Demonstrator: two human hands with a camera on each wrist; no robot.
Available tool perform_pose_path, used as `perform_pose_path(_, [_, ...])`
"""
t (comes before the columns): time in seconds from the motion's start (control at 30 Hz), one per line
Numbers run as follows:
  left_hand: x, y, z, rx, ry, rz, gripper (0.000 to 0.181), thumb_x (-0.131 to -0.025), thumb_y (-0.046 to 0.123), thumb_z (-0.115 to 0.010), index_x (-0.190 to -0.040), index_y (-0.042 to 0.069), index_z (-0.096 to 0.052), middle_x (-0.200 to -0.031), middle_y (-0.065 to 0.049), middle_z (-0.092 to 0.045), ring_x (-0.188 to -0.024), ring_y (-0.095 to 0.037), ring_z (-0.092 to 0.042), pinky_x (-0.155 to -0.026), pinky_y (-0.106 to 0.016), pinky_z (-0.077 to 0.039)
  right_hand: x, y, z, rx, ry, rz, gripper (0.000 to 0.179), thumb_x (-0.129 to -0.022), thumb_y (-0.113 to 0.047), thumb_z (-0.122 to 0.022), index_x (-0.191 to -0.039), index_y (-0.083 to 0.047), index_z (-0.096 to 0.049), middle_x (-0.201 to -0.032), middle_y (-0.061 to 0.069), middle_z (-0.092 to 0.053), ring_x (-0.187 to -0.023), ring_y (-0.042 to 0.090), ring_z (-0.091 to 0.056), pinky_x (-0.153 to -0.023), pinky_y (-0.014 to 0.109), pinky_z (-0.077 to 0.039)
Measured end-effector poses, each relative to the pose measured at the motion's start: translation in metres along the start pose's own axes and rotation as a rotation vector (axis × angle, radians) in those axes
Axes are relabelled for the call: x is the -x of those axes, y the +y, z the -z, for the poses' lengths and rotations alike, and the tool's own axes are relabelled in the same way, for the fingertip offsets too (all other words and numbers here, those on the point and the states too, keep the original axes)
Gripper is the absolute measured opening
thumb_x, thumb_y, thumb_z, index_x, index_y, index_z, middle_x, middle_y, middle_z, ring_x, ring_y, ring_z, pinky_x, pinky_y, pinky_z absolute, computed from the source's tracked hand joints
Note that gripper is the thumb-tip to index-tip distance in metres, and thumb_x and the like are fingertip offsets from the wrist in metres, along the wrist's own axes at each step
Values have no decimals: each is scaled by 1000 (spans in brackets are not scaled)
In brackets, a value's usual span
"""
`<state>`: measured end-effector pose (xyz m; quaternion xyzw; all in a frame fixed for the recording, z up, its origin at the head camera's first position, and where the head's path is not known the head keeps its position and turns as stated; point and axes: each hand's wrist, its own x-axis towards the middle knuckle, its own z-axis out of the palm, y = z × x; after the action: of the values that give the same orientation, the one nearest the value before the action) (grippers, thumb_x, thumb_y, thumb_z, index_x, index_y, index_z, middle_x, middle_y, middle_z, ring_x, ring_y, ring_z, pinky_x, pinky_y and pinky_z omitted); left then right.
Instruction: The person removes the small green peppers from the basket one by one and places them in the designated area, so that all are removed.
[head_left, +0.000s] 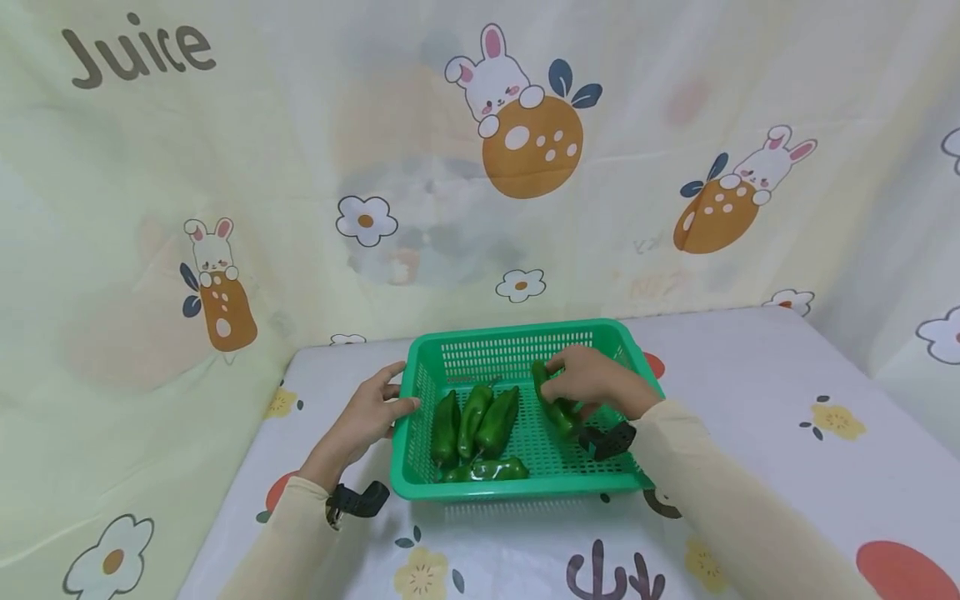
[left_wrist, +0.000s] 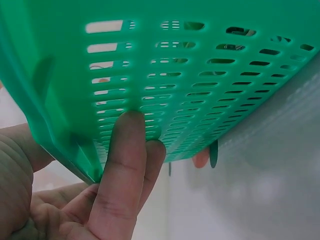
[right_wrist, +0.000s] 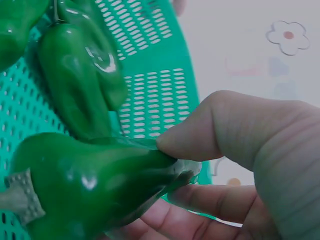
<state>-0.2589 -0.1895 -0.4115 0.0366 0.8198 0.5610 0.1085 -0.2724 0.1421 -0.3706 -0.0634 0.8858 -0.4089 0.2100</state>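
A green plastic basket [head_left: 525, 484] with slotted walls stands on the table. At its left end my left hand [head_left: 366, 417] grips the rim, thumb on top and fingers against the outer wall, as the left wrist view shows. Inside the basket, toward the right, my right hand [head_left: 592, 379] holds a green pepper [right_wrist: 85, 180] by its narrow end between thumb and fingers. The pepper's thick stem end points away from the hand. Several other green peppers [head_left: 498, 423] lie in the basket's left half, one of them [head_left: 487, 471] crosswise along the front wall.
A pale cloth with flower and fruit prints covers the table [head_left: 757, 433]. Behind the basket hangs a printed curtain [head_left: 420, 292] with rabbits and oranges; it also runs along both sides. A dark wrist camera [head_left: 360, 500] sits on the left wrist, another [head_left: 607, 442] on the right.
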Motion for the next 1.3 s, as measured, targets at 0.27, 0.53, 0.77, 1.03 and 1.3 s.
perform_pose_path(0.27, [1,0,-2,-1,2,6,74,-93,10,-63,-155,14,-22,-130,-21,-57,-89,-27,-70,-66,-41,-61,19,10,28,-125,7,47,64,-87,-13,-63,-145,0,-40,-90,13,-60,-66,22,-55,-64,41,-60])
perform_pose_path(0.53, [1,-1,0,8,7,5,74,-93,10,-64,-155,14,-22,-131,-21,-56,-90,-27,-70,-66,-41,-61,26,23,52,-104,46,65,67,-87,-20,-64,-147,-2,-39,-137,22,-49,-96,28,-63,-70,42,-60])
perform_pose_path(0.77, [1,-1,0,7,4,2,75,-93,10,-64,-155,14,-22,-131,-21,-56,-89,-26,-70,-66,-41,-61,34,31,69,-87,83,53,69,-90,-25,-63,-149,-4,-35,-142,24,-42,-105,33,-61,-72,40,-60])
perform_pose_path(1.03, [-1,-2,1,8,6,3,75,-93,10,-64,-155,15,-22,-131,-21,-56,-89,-26,-70,-65,-41,-61,41,40,85,-92,139,68,67,-91,-24,-61,-148,1,-35,-120,22,-59,-92,28,-65,-74,43,-60])
perform_pose_path(1.3, [0,-1,1,9,9,2,74,-93,10,-64,-155,15,-23,-130,-21,-57,-89,-26,-70,-65,-40,-61,48,53,95,-47,187,58,60,-93,-23,-56,-145,2,-39,-119,22,-61,-93,31,-62,-77,44,-59])
